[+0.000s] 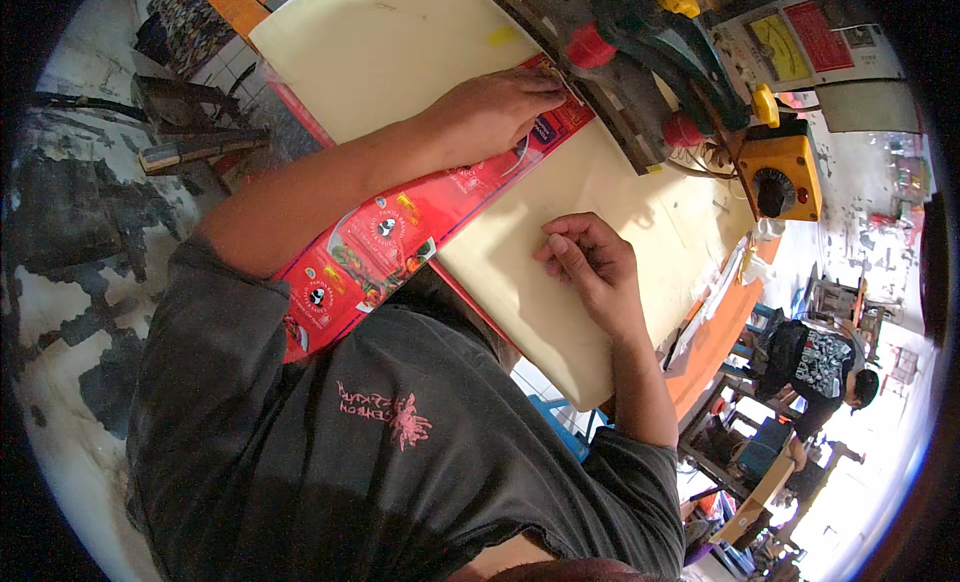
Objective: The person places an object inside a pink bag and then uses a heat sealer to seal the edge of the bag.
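Left hand [510, 100] is lying on a long glossy red printed film strip [385, 232], right up by the far edge of the worktable [720, 332], close to the metal bar of a dark bench sealing machine [640, 62]. Fingers are together and reaching towards the bar, but can't tell if they're pinching the film or just flat on it, since the tips are kinda hidden. The film runs slantwise from that machine, under the left hand and forearm, then over the near edge of the table and down to the person's lap, with repeated round emblems and food pictures along it.

Right hand [595, 267] is off to the right of the film, over the cream sheet [530, 322] covering the tabletop. Fingers are loosely curled, thumb tip close to the index finger; can't tell if they actually meet or if there's something tiny in there.

The machine has red knobs and yellow handle ends, and a yellow control box [780, 177] with a black dial sits near the far right corner. Bare orange wood shows along the right edge, with loose papers [712, 297] on it. Way off right, another person [825, 367] in a dark cap is bent over some cluttered benches.
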A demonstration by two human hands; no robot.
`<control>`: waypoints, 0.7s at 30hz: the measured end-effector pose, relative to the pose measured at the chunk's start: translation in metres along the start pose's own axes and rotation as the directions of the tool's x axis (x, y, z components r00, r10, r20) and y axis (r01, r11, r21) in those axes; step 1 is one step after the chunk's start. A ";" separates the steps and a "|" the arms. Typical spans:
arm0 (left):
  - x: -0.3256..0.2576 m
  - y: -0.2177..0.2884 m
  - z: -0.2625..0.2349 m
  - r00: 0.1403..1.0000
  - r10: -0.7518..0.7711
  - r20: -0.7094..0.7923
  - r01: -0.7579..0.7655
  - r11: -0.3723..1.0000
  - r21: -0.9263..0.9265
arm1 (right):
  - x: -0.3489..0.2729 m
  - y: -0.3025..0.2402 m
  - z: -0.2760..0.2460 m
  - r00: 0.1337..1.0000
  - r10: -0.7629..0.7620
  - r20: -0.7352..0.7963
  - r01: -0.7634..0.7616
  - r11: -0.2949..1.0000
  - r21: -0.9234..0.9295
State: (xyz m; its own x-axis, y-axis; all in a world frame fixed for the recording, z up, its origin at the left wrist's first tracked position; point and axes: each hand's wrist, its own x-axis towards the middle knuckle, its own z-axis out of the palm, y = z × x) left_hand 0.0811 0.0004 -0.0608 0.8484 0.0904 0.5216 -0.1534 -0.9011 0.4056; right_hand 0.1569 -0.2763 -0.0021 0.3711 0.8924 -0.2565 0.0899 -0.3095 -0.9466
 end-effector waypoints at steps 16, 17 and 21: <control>-0.001 0.002 -0.002 0.999 0.019 -0.040 -0.019 1.000 0.013 | 0.001 0.000 0.001 1.000 -0.017 -0.008 0.017 0.999 -0.036; -0.001 0.002 -0.002 0.999 0.017 -0.044 -0.016 1.000 0.009 | 0.001 -0.001 0.001 1.000 -0.013 -0.011 0.013 0.999 -0.032; -0.002 0.005 -0.005 1.000 -0.017 -0.016 0.017 1.000 -0.003 | 0.000 -0.002 0.002 1.000 0.009 -0.022 -0.009 1.000 -0.017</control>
State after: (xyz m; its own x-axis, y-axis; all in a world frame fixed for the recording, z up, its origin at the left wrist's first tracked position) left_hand 0.0761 -0.0018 -0.0562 0.8427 0.1120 0.5265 -0.1406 -0.8984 0.4161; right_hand 0.1544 -0.2750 -0.0002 0.3919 0.8824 -0.2604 0.1020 -0.3229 -0.9409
